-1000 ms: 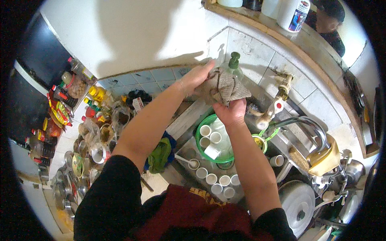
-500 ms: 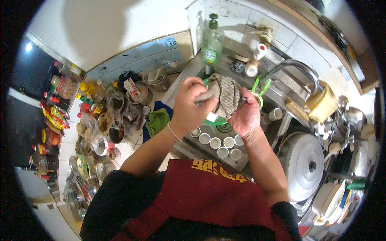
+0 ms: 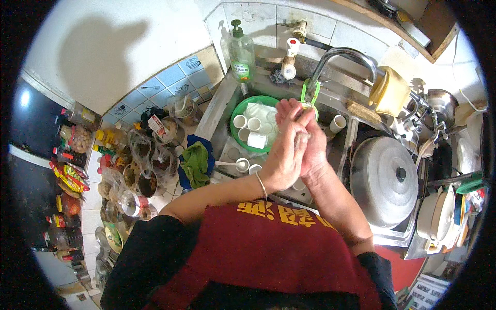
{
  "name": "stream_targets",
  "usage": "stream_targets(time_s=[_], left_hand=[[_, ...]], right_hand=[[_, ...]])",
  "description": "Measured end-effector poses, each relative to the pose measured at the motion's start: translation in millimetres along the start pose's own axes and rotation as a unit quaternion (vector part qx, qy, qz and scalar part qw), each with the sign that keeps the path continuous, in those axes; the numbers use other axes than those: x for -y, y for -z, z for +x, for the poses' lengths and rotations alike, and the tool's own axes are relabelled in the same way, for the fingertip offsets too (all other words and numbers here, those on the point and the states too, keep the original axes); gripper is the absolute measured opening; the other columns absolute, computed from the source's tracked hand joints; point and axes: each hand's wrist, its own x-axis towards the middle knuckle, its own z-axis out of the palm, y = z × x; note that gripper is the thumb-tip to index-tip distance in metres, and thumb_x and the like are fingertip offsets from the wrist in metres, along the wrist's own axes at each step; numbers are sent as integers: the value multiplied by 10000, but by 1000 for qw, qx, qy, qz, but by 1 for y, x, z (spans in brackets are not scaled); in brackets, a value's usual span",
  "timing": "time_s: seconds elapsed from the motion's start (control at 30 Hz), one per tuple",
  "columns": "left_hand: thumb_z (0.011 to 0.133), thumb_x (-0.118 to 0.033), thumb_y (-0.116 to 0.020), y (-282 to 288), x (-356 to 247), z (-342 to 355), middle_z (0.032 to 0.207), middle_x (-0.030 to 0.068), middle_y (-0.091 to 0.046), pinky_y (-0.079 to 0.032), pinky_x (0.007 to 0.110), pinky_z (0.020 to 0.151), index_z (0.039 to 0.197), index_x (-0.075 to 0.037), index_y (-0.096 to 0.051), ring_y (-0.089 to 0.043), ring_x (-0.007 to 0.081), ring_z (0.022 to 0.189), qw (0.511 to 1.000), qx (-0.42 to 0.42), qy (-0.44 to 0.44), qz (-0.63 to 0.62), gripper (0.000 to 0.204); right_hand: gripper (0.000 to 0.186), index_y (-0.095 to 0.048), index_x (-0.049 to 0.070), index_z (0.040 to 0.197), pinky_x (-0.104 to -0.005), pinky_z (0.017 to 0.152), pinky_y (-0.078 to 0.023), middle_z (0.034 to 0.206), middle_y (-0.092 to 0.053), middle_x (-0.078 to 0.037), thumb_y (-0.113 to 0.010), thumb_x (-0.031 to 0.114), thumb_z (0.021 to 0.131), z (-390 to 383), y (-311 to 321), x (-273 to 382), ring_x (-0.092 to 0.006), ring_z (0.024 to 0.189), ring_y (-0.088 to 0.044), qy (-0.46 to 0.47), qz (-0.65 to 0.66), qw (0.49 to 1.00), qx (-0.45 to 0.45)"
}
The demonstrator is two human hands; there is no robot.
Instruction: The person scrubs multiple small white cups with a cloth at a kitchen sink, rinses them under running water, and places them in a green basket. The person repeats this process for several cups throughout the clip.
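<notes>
Now my left hand (image 3: 281,160) and my right hand (image 3: 314,150) are together, and no ribbed grey-brown cloth shows

Half a second ago, the head camera showed that soft cloth bunched up between my hands. Now I see none of it. It may be hidden by my hands, or I may have put it down; I cannot tell which. My palms look pressed to each other over the grey metal sink (image 3: 211,116), near the bent silver tap (image 3: 346,52). My fingers point away from me. They look long and close together, not curled into fists. I cannot tell if they grip anything, because one hand covers part of the other.

With the cloth out of sight, I think the work right now is at my own hands, and the cups are left alone. Small round white cups (image 3: 257,140) sit in the round green plastic bowl (image 3: 233,126), just left of my fingers. The bowl shows more than it did, though my hands still cover its right edge. More cups stand in the sink, nearer to me. The tall clear-green pump bottle (image 3: 242,58) stands at the back, well apart from my hands.
</notes>
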Motion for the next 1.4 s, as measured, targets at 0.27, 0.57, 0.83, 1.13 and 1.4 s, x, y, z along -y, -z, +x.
stream_targets(time_s=[0.27, 0.57, 0.83, 1.13, 1.4], left_hand=[[1055, -144, -394, 54, 31, 50, 1347, 242, -559, -464, 339, 1011, 1151, -10, -435, -578, 245, 1183, 913, -116, 224, -321, 170], [1032, -113, -431, 41, 3, 25, 1385, 269, -516, -366, 433, 1106, 1132, -49, -423, -499, 333, 1298, 968, -77, 97, -217, 119], [995, -56, -479, 19, 36, 37, 1411, 257, -486, -368, 461, 1069, 1082, -29, -396, -450, 470, 1295, 982, -99, 152, -47, 124], [1058, -123, -331, 40, 64, 68, 1391, 216, -522, -415, 447, 1087, 1150, -47, -425, -507, 305, 1293, 894, -120, 254, -349, 153], [1011, -99, -438, 27, 20, 48, 1372, 261, -524, -361, 488, 1118, 1150, -81, -493, -470, 356, 1326, 892, -104, 155, -410, 150]], right_hand=[[305, -530, 45, 1296, -376, 1009, -492, 1253, -613, -91, -423, 204, 1059, -21, -8, -8, -199, 1143, -600, 17, -104, 992, -75], [469, -536, 115, 1331, -428, 1102, -370, 1321, -596, -56, -358, 449, 1055, 0, 0, 18, -232, 1222, -550, -41, -25, 999, 13], [340, -551, 81, 1301, -376, 986, -470, 1231, -629, -71, -400, 274, 1065, -8, -5, -7, -194, 1139, -581, 44, -152, 986, -62], [294, -566, 85, 1265, -346, 912, -527, 1206, -643, -59, -446, 250, 1054, 1, 5, 5, -172, 1066, -629, -6, -85, 995, -56], [475, -557, 94, 1304, -431, 1103, -390, 1348, -576, -90, -362, 446, 1052, 19, 9, 37, -251, 1221, -548, -71, 31, 997, 12]])
